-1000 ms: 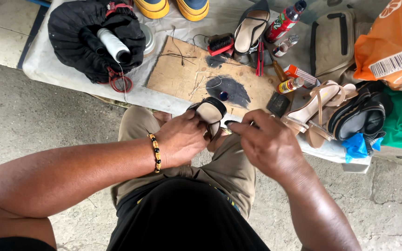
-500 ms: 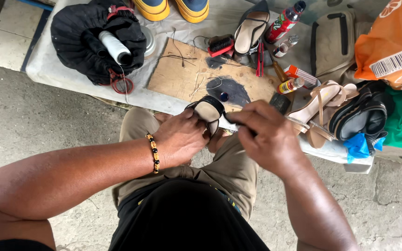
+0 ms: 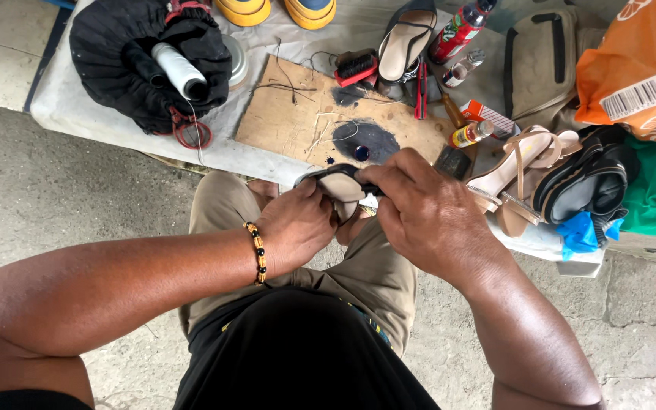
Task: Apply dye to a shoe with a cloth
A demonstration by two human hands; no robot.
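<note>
Both hands grip one black-edged sandal [image 3: 341, 184] above the person's knees, just in front of the low table [image 3: 55, 99]. The left hand [image 3: 298, 228] clasps its near side; the right hand [image 3: 427, 212] pinches its far edge — fingers curled over the rim. On the table lie one cardboard sheet [image 3: 298, 121], one spool of white thread [image 3: 178, 70] on a black cloth bundle [image 3: 115, 53], two yellow shoes [image 3: 275, 11] and one red bottle [image 3: 458, 32] — all well apart from the hands.
</note>
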